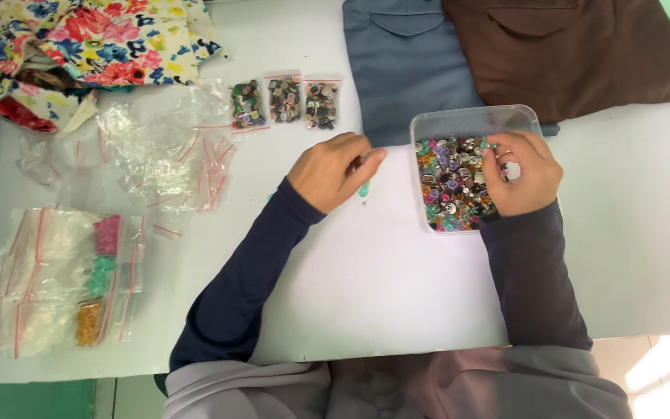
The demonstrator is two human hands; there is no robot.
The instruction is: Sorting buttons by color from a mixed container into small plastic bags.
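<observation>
Left hand (333,169) fingers pinching green buttons (364,188) — right hand (523,172) fingers curled in the button tub (474,120).

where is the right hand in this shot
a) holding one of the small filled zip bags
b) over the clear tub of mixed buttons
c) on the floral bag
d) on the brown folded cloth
b: the right hand rests over the clear plastic tub of mixed coloured buttons, fingers down among them, apart from the floral bag, the brown cloth and the three small filled bags.
</observation>
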